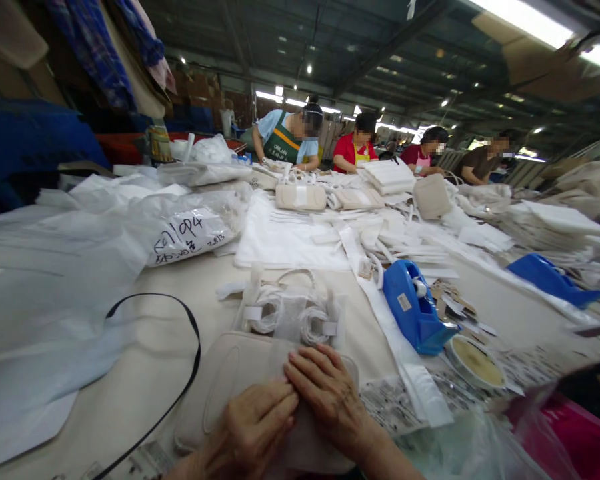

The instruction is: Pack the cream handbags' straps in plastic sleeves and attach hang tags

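A beige padded bag (220,373) lies flat on the table in front of me. A translucent wrapping strip (287,320) runs up its middle toward white coiled straps (263,317) at its far side. My left hand (260,417) is closed over the bag's near part, fingers curled together; whatever they pinch is hidden. Touching its fingertips, my right hand (327,393) rests on the bag and strip with its fingers stretched out flat.
Right of the bag stand a blue tape dispenser (413,307) and a round tape roll (475,360). A black strap (197,333) curves at left beside plastic bags (185,227). White foam sheets (290,233) lie beyond. Several co-workers (290,137) work across the table.
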`<state>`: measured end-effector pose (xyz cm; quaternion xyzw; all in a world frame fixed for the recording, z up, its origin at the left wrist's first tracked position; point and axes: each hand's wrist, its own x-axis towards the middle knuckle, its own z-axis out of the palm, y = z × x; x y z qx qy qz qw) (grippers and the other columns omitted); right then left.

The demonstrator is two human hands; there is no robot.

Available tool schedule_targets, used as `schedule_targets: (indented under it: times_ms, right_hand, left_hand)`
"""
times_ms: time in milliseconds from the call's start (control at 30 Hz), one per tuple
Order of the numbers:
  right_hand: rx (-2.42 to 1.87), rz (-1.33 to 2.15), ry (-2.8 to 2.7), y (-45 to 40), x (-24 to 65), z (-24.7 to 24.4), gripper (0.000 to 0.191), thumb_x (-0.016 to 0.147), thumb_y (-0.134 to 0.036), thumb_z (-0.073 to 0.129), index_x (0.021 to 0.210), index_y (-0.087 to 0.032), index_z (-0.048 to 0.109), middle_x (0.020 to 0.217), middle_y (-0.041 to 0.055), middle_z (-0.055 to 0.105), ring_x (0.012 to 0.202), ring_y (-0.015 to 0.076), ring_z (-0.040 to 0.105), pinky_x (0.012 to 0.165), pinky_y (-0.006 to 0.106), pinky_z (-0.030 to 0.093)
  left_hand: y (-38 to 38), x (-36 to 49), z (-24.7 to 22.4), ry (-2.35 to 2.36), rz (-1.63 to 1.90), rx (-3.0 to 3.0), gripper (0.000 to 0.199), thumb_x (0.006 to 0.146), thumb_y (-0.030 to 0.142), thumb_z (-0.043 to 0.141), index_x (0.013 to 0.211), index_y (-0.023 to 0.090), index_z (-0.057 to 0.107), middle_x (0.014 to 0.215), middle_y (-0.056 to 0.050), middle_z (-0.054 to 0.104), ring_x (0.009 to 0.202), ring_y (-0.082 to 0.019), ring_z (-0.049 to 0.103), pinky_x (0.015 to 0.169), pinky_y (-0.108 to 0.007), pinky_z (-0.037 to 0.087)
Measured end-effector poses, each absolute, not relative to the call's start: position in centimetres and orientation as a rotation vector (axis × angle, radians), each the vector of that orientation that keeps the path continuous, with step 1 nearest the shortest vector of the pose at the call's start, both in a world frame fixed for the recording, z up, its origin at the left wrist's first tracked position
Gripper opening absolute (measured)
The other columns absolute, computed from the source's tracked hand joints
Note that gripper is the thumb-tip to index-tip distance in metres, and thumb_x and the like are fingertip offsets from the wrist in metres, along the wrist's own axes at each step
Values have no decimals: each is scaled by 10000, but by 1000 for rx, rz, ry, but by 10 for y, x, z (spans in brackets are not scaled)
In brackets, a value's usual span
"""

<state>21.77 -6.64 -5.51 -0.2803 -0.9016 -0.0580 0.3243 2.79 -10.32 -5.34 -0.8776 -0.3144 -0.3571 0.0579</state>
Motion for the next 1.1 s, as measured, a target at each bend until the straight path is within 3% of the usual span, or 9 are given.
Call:
schedule_targets:
  times_ms: [100, 233, 367, 600, 700, 800, 967, 1033, 1100]
  right_hand:
    - [-727, -128, -2345, -65, 219, -57, 361, 989, -220, 289, 1158, -180, 606, 1142, 5, 667, 1072, 181, 528, 1003, 376, 333]
    - [-712, -82, -2316, -65, 219, -55, 354, 991, -235, 301, 1184, -199, 596, 1076, 1, 686, 1016, 167, 554, 979, 358, 356]
    - [-677, -60, -2293, -66, 221, -54, 327, 981, -205, 329, 1145, -186, 610, 1050, 17, 695, 996, 169, 576, 932, 352, 398]
    - [-656, -43, -2280, -65, 224, -55, 278, 924, -137, 361, 1016, -128, 623, 1013, 75, 700, 987, 195, 605, 871, 353, 475]
    - [-675, -85, -2309, -77, 228, -53, 315, 910, -127, 332, 1038, -117, 619, 1033, 94, 693, 1029, 205, 597, 900, 369, 482]
    - [-654, -180, -2356, -109, 236, -61, 340, 931, -150, 314, 1061, -115, 627, 1024, 89, 699, 1061, 189, 585, 953, 358, 463]
    - [-563, -404, -2283, -160, 230, -90, 193, 943, -239, 490, 987, -286, 672, 901, -96, 720, 909, 78, 617, 1041, 259, 380]
    - [-652, -425, -2143, -165, 217, -100, 221, 947, -231, 477, 901, -294, 685, 821, -97, 719, 823, 83, 626, 1001, 261, 393]
    - [-706, -400, -2036, -163, 203, -107, 296, 938, -160, 446, 772, -257, 670, 664, -77, 687, 676, 87, 615, 848, 250, 451]
  left_hand:
    - [-92, 22, -53, -1032, -1158, -2601, 324, 881, 54, 386, 1151, 102, 559, 1060, -112, 666, 1065, -151, 587, 923, -259, 507]
    - [-86, 20, -55, -1017, -927, -2618, 339, 888, 144, 421, 1202, 81, 532, 1173, -140, 630, 1154, -217, 540, 931, -348, 519]
    - [-93, 18, -58, -1022, -802, -2670, 434, 842, 111, 445, 1273, 58, 466, 1255, -156, 582, 1227, -239, 482, 963, -381, 497]
    - [-112, 7, -49, -1180, -312, -2980, 918, 738, 205, 630, 1466, 156, 72, 1529, -139, 211, 1399, -277, 196, 1105, -458, 324]
    - [-115, 8, -47, -1238, -212, -3023, 1010, 716, 221, 651, 1465, 167, -24, 1538, -150, 165, 1411, -284, 142, 1119, -482, 283]
    - [-115, 10, -47, -1242, -220, -2996, 1001, 705, 187, 638, 1464, 164, -14, 1533, -161, 171, 1414, -287, 114, 1122, -494, 262]
    - [-119, 10, -44, -1195, -291, -2938, 944, 696, 127, 617, 1460, 137, 61, 1527, -176, 180, 1412, -280, 131, 1115, -463, 283]
    - [-119, 10, -46, -1184, -320, -2907, 940, 698, 145, 622, 1459, 130, 72, 1524, -174, 194, 1412, -282, 133, 1114, -465, 283]
    - [-118, 10, -48, -1183, -316, -2892, 936, 709, 174, 631, 1459, 128, 73, 1524, -173, 196, 1412, -279, 137, 1115, -460, 280]
